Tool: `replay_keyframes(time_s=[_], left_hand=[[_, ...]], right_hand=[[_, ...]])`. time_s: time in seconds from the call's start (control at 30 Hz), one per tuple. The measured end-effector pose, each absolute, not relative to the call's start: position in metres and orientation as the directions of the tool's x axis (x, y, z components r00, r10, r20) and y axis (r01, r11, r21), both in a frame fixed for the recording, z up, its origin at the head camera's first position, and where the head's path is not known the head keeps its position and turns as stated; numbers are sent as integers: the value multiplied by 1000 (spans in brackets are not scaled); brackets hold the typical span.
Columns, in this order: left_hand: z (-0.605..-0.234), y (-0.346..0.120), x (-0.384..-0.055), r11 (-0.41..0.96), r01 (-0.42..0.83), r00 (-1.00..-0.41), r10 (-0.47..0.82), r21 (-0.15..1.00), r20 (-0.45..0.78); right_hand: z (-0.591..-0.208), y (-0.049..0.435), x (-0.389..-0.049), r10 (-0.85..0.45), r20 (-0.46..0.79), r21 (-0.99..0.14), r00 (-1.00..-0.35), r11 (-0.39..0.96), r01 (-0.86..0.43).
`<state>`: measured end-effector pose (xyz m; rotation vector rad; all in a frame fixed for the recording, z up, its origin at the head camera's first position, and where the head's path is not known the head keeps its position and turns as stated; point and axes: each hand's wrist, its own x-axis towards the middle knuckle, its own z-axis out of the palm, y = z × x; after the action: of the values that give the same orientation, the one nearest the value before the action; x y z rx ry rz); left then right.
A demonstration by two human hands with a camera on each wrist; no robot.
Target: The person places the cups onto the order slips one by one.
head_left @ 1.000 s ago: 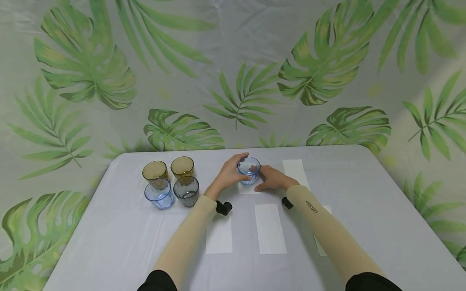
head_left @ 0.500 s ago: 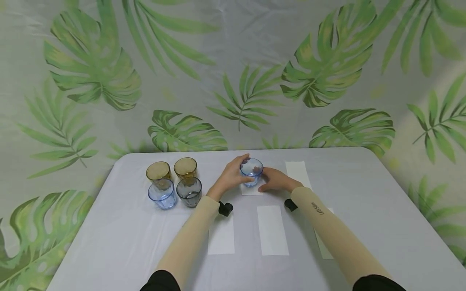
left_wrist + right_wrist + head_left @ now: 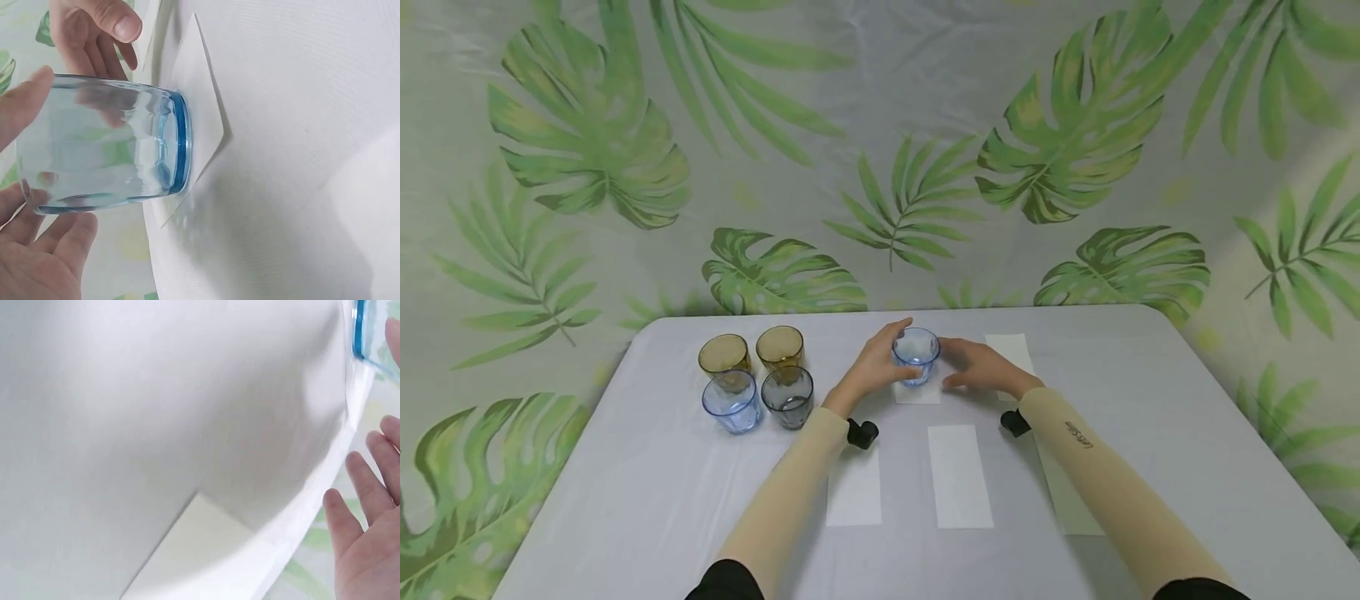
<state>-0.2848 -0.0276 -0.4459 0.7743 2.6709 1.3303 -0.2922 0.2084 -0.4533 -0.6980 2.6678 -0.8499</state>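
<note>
A clear blue glass [image 3: 916, 367] stands upright on a white paper rectangle [image 3: 917, 397] near the table's far edge. My left hand [image 3: 874, 362] holds it from the left; in the left wrist view the thumb [image 3: 25, 103] and fingers [image 3: 75, 240] lie at opposite sides of its rim. To the right of the glass is my right hand [image 3: 985, 369], apart from it and holding nothing. Spread, relaxed fingers [image 3: 369, 481] show in the right wrist view, with only a corner of the glass [image 3: 359, 331] visible there.
Two amber glasses [image 3: 724, 354] [image 3: 780, 343], another blue glass [image 3: 732, 404] and a grey glass [image 3: 788, 400] stand grouped at the left. More white paper rectangles [image 3: 961, 479] [image 3: 853, 492] [image 3: 1011, 350] lie on the white table [image 3: 647, 500], partly under my forearms. A leaf-patterned curtain [image 3: 910, 108] hangs behind.
My right hand has let go of the blue glass and drawn away a little to the right. The left hand and the glass stay in place; the head view has shifted slightly.
</note>
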Motion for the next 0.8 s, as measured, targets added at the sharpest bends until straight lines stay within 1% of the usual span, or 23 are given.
replay_keyframes(time_s=[0.13, 0.3, 0.43, 0.8], left_hand=[[-441, -30, -282, 498, 405, -873, 459, 767, 163], [-431, -36, -275, 461, 404, -869, 464, 790, 173], [-423, -41, -269, 421, 429, -850, 487, 799, 200], [-416, -50, -253, 317, 470, -813, 518, 824, 265]], right_hand=[[-449, 218, -288, -504, -72, -608, -861, 706, -363], [-446, 232, -284, -478, -51, -617, -877, 705, -349], [-446, 244, -280, -460, -37, -634, -887, 697, -335], [-447, 280, -272, -403, -65, -652, -913, 709, -267]])
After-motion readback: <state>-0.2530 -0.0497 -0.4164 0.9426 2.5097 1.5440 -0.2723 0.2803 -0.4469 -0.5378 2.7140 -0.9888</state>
